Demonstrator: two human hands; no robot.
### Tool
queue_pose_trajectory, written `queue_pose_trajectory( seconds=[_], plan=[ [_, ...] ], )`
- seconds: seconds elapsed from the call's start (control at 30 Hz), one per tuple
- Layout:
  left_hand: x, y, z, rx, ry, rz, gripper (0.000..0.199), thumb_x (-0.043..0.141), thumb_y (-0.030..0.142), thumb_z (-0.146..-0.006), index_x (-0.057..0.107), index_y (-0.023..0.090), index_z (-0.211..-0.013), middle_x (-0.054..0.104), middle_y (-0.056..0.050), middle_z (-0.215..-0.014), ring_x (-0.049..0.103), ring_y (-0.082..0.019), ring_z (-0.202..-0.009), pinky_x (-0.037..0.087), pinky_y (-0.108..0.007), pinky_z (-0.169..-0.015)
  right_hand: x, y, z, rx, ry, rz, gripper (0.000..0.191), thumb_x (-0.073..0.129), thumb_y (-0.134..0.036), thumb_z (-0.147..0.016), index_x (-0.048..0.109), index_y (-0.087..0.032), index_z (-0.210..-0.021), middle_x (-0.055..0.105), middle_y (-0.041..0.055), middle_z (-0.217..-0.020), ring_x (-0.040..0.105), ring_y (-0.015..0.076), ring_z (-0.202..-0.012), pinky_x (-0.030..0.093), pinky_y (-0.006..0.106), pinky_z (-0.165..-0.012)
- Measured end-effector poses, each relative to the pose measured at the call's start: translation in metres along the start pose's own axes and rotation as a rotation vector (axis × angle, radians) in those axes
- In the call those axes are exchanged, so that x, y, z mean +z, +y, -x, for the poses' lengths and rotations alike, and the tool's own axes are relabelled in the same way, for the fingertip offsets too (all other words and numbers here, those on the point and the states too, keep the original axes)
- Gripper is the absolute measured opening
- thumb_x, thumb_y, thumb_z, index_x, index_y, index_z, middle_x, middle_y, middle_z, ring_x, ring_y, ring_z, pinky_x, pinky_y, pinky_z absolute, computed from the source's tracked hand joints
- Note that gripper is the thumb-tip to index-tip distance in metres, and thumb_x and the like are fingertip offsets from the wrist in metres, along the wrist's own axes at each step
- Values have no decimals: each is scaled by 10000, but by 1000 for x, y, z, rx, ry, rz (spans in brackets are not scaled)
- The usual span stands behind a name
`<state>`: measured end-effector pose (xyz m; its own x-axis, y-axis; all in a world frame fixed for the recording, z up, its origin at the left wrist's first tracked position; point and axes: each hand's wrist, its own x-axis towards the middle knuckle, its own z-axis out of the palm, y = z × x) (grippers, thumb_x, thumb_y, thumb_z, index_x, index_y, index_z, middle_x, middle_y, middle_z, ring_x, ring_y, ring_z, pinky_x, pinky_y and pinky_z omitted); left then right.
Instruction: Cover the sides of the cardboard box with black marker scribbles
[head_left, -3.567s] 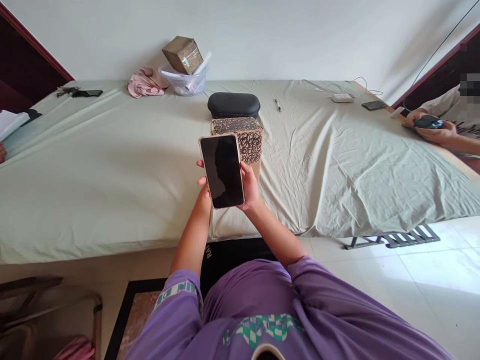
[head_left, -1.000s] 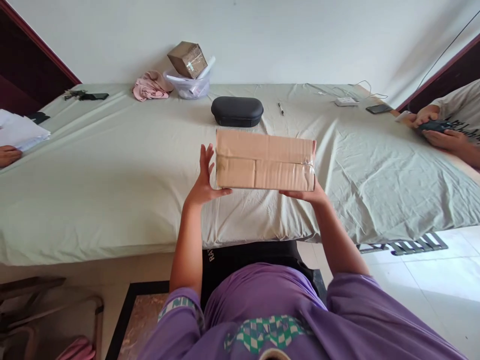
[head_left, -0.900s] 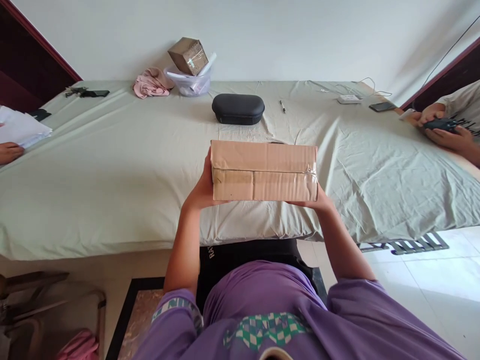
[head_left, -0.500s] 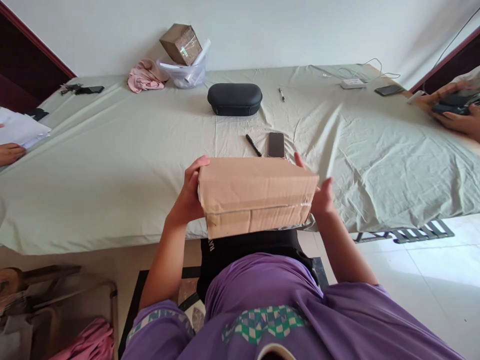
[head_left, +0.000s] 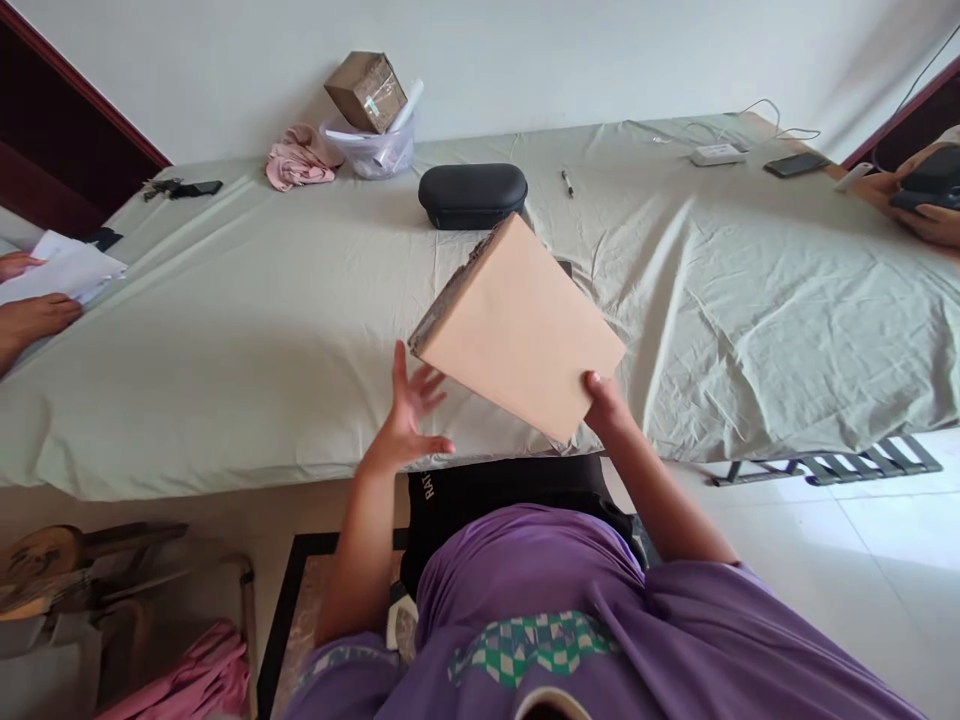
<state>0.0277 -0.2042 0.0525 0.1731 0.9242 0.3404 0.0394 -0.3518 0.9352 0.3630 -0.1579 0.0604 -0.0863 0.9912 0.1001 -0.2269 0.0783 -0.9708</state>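
Note:
A brown cardboard box is held up at a slant over the front part of the cloth-covered table, one broad plain face towards me. My right hand grips its lower right corner, thumb on the broad face and the other fingers hidden behind. Off the box's left corner, my left hand is spread with fingers apart and holds nothing. Most of a phone behind the box is hidden; only a dark corner shows.
A black zip case and a pen lie beyond the box. Farther back are a plastic basket with a small carton and a pink cloth. Other people's hands hold papers at left and a dark object at right.
The box has turned from lying level between both hands to a slanted pose with a broad face towards me. My left hand has let go of it; my right hand keeps hold.

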Motion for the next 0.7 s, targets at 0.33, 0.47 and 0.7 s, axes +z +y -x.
queue_pose_trajectory(
  seconds=[0.33,0.47,0.7],
  plan=[
    [43,-13,7,-97,309,45,1073,937,789,-688,623,302,-1591,812,-129,-1317,766,-415,-1345,585,-650,-1256,-6,9,6,-281,-288,289,980,890,-870,-702,374,-373,-1370,373,171,-1794,382,390,-1725,400,669,-1362],
    [34,-13,5,-109,289,66,1126,940,816,-655,615,295,-1599,822,-124,-1302,780,-407,-1314,613,-613,-1226,-13,9,9,-281,-350,318,1078,894,-841,-732,328,-382,-1526,389,180,-1767,391,402,-1713,388,660,-1374],
    [69,-1,-9,-33,461,58,1245,839,882,-807,175,499,-1787,442,-137,-1806,515,-372,-1658,587,-545,-1251,-1,28,21,-450,-89,467,1197,838,-837,-790,199,-435,-1719,375,144,-1647,398,458,-1641,365,725,-1379]
  ],
)
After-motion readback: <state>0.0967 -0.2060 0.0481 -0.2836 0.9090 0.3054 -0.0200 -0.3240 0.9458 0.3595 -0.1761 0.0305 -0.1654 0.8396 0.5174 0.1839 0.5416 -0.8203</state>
